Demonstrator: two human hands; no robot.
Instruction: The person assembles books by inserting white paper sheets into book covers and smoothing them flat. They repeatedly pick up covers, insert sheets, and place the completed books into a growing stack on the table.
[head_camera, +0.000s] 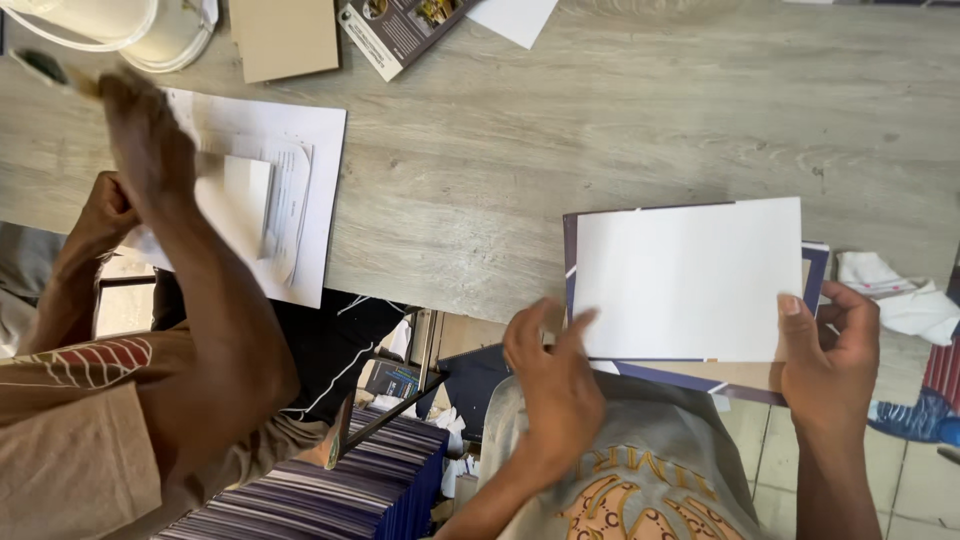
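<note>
A white sheet (690, 278) lies on a dark blue cover (818, 262) at the near edge of the grey wooden table (560, 140). My left hand (552, 375) presses its fingertips on the sheet's lower left corner. My right hand (830, 355) holds the lower right edge of the sheet and cover, thumb on top. The cover's brown inner board (745, 375) shows below the sheet.
A co-worker on the left (150, 140) moves a brush over white papers (285, 190), the hand blurred. A white bucket (120, 30), a brown board (285, 38) and a booklet (400, 30) lie at the far edge. Stacked blue covers (340, 490) stand below the table; a white cloth (900, 290) lies right.
</note>
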